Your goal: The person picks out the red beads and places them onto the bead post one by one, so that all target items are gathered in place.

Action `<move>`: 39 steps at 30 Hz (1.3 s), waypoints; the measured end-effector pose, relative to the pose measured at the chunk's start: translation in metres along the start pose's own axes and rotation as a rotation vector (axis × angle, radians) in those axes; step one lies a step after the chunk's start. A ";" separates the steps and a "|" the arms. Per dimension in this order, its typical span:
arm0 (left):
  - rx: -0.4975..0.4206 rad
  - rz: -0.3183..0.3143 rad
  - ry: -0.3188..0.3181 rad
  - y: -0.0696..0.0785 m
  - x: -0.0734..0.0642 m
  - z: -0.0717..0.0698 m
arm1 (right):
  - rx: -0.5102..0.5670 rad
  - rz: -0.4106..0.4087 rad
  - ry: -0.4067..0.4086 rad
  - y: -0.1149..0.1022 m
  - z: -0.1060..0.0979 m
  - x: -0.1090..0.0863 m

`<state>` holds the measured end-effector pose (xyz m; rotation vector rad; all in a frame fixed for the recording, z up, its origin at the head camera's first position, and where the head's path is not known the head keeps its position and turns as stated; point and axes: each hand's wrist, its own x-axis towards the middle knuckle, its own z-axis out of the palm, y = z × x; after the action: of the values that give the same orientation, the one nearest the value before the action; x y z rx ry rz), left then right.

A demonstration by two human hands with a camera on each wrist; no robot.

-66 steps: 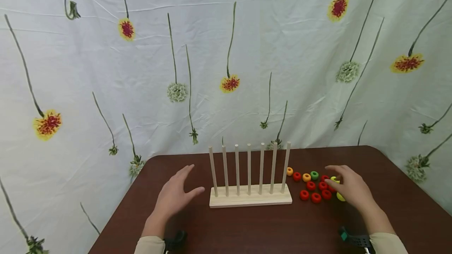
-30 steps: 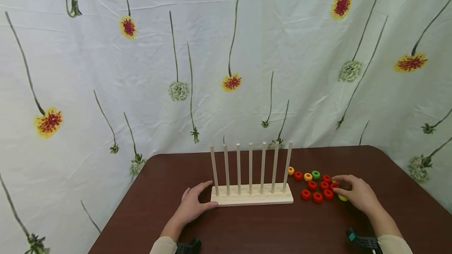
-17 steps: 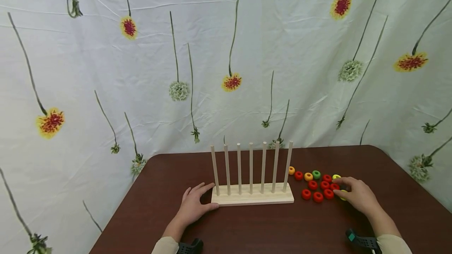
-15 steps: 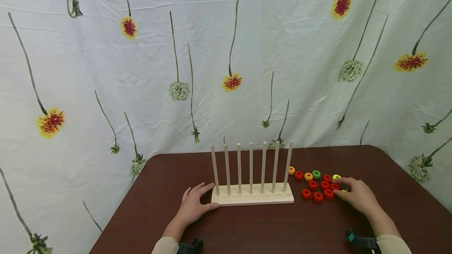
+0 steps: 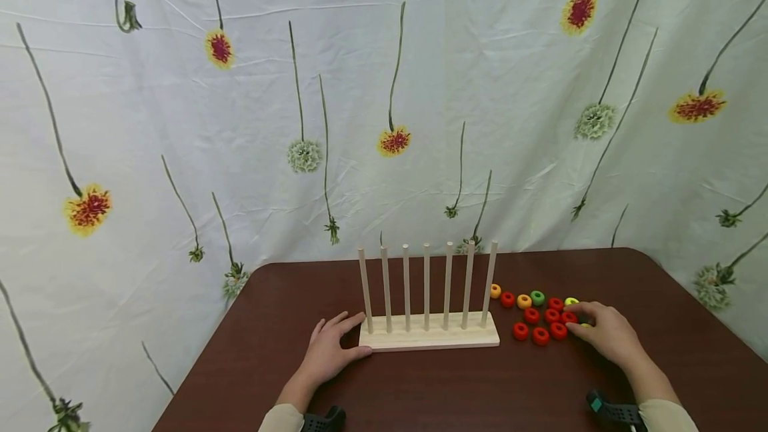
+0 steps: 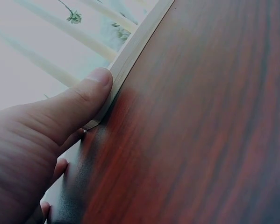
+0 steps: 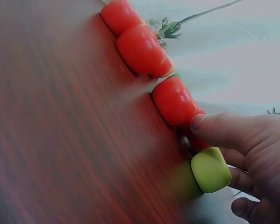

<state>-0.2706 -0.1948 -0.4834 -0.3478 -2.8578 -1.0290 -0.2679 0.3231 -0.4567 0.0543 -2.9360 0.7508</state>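
Observation:
A pale wooden peg stand [image 5: 429, 336] with several upright bare pegs sits mid-table in the head view. My left hand [image 5: 327, 349] grips its left end, thumb on the front edge and index finger at the back corner. The left wrist view shows the thumb [image 6: 90, 91] pressed on the base's edge [image 6: 137, 46]. To the right of the stand, my right hand [image 5: 609, 332] pinches a red bead [image 5: 568, 318] between thumb and index finger. In the right wrist view that red bead [image 7: 196, 138] is partly hidden behind the thumb, beside a yellow-green bead [image 7: 210, 170].
Several loose red beads [image 5: 540, 336] lie left of the right hand, with orange beads [image 5: 524, 301], a green bead [image 5: 537, 298] and a yellow bead [image 5: 571, 301] among or behind them. A flower-printed white cloth [image 5: 360, 99] hangs behind the dark brown table [image 5: 456, 392].
Both hands have come down from above the table: the left moved right onto the stand's end, the right moved down to the red bead. Over the last half second they hardly move.

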 end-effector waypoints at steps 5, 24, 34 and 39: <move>0.001 0.008 -0.019 0.000 0.000 0.000 | 0.018 -0.003 0.009 -0.002 -0.001 -0.002; 0.065 0.032 -0.002 -0.001 -0.001 0.000 | 0.004 -0.017 0.111 -0.019 -0.005 -0.006; 0.056 0.026 0.004 -0.003 -0.002 0.000 | 0.028 -0.074 0.189 -0.037 -0.009 -0.006; 0.045 0.030 0.010 -0.003 -0.002 0.000 | 0.021 -0.108 0.226 -0.046 -0.012 -0.008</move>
<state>-0.2696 -0.1974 -0.4853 -0.3803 -2.8528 -0.9573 -0.2561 0.2889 -0.4248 0.1205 -2.6885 0.7212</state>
